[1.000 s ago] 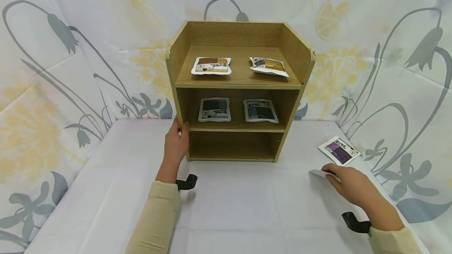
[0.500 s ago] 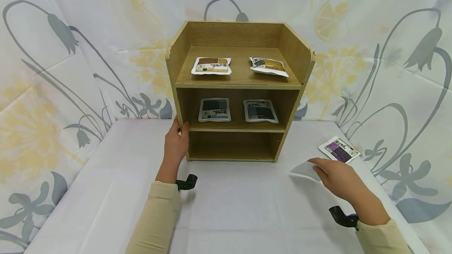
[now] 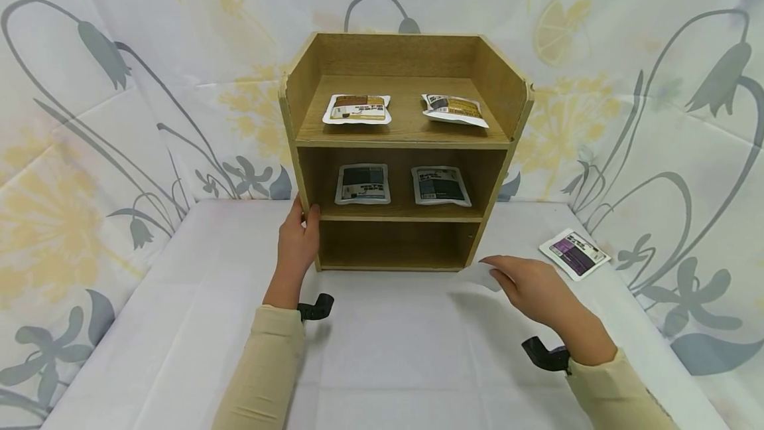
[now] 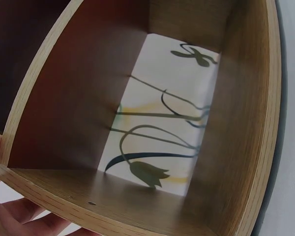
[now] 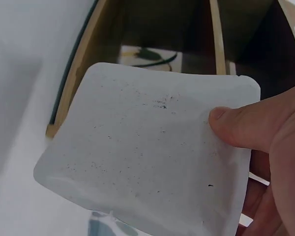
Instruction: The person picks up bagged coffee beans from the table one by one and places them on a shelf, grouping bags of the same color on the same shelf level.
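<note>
A small wooden shelf with three levels stands at the back. My left hand grips its left side panel, thumb at the front edge; its fingers show past the wood in the left wrist view. My right hand pinches a flat white packet by one edge, just off the shelf's lower right corner. The packet's plain, speckled side faces the right wrist camera, with the thumb pressed on it. Its other side is hidden there.
Two packets, one orange-brown and one yellow, lie on the top level. Two dark-labelled packets, left and right, lie on the middle level. A purple-labelled packet rests on the white-covered table at right.
My right hand has carried the white packet leftward from the table's right side to near the shelf's lower right corner. The left hand stays on the shelf's side.
</note>
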The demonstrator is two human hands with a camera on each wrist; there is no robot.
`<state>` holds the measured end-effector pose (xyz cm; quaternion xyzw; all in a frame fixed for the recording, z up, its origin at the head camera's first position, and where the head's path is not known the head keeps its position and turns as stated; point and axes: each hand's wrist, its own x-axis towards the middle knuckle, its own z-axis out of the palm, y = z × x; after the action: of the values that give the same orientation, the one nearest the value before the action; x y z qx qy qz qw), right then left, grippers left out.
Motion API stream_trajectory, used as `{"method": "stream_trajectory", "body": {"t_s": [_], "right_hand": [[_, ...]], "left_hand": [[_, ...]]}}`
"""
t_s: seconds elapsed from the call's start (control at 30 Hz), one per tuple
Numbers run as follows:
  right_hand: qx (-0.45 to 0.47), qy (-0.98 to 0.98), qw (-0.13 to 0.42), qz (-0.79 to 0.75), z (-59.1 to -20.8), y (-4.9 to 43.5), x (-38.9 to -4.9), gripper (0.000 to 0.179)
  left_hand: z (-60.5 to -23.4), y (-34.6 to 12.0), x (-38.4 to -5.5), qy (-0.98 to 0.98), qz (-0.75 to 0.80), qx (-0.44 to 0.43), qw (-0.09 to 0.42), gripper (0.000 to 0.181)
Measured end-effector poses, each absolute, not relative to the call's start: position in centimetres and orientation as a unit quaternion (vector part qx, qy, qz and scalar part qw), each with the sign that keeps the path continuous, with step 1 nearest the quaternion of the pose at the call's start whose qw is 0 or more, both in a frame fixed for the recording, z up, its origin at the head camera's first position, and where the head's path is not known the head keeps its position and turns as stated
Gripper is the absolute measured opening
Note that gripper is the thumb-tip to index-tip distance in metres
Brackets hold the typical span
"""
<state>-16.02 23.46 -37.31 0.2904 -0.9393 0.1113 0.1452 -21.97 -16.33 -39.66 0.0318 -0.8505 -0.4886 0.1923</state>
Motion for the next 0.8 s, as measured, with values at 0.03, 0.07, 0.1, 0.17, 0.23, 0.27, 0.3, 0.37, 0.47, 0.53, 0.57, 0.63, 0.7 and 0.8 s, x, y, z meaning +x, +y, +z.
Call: {"method": "stream_trajectory", "body": {"t_s": [0.03, 0.07, 0.1, 0.17, 0.23, 0.27, 0.3, 0.37, 0.47, 0.53, 0.57, 0.63, 0.7, 0.8], "right_hand": [[0.294, -0.938, 0.143, 0.115, -37.2, 23.1, -16.0, 0.025], [0.298, -0.937, 0.142, 0.117, -37.2, 22.7, -16.1, 0.025], [0.302, -0.935, 0.143, 0.118, -37.2, 22.3, -16.1, 0.025], [0.311, -0.930, 0.153, 0.120, -37.3, 21.7, -16.3, 0.026], [0.320, -0.925, 0.164, 0.124, -37.4, 21.1, -16.5, 0.026], [0.324, -0.923, 0.169, 0.124, -37.5, 20.8, -16.6, 0.026], [0.327, -0.920, 0.174, 0.127, -37.6, 20.5, -16.8, 0.025], [0.333, -0.916, 0.179, 0.131, -37.8, 19.9, -17.0, 0.026], [0.335, -0.914, 0.182, 0.136, -38.1, 19.1, -17.3, 0.027], [0.335, -0.914, 0.183, 0.138, -38.3, 18.5, -17.5, 0.027], [0.334, -0.914, 0.185, 0.139, -38.3, 18.2, -17.6, 0.028], [0.335, -0.913, 0.190, 0.139, -38.4, 17.5, -17.8, 0.028], [0.336, -0.910, 0.196, 0.141, -38.4, 16.9, -17.9, 0.029], [0.340, -0.907, 0.207, 0.141, -38.5, 16.1, -18.2, 0.031]], "left_hand": [[-39.7, -16.3, -22.0, -0.851, -0.488, 0.032, 0.193, 0.054], [-39.7, -16.3, -22.0, -0.851, -0.487, 0.032, 0.193, 0.054], [-39.6, -16.3, -21.9, -0.851, -0.487, 0.033, 0.192, 0.054], [-39.6, -16.3, -21.9, -0.851, -0.488, 0.035, 0.191, 0.054], [-39.5, -16.2, -21.9, -0.850, -0.490, 0.037, 0.189, 0.054], [-39.5, -16.2, -21.9, -0.850, -0.491, 0.038, 0.187, 0.054], [-39.5, -16.2, -21.8, -0.850, -0.491, 0.039, 0.186, 0.054], [-39.4, -16.2, -21.9, -0.850, -0.492, 0.040, 0.184, 0.054], [-39.4, -16.3, -21.9, -0.851, -0.491, 0.040, 0.183, 0.055], [-39.5, -16.3, -21.9, -0.851, -0.490, 0.039, 0.183, 0.055], [-39.5, -16.3, -21.9, -0.851, -0.489, 0.039, 0.184, 0.054], [-39.5, -16.3, -21.9, -0.851, -0.489, 0.036, 0.188, 0.054], [-39.6, -16.3, -22.0, -0.850, -0.489, 0.035, 0.190, 0.054], [-39.7, -16.3, -22.0, -0.850, -0.491, 0.034, 0.189, 0.054]]}}
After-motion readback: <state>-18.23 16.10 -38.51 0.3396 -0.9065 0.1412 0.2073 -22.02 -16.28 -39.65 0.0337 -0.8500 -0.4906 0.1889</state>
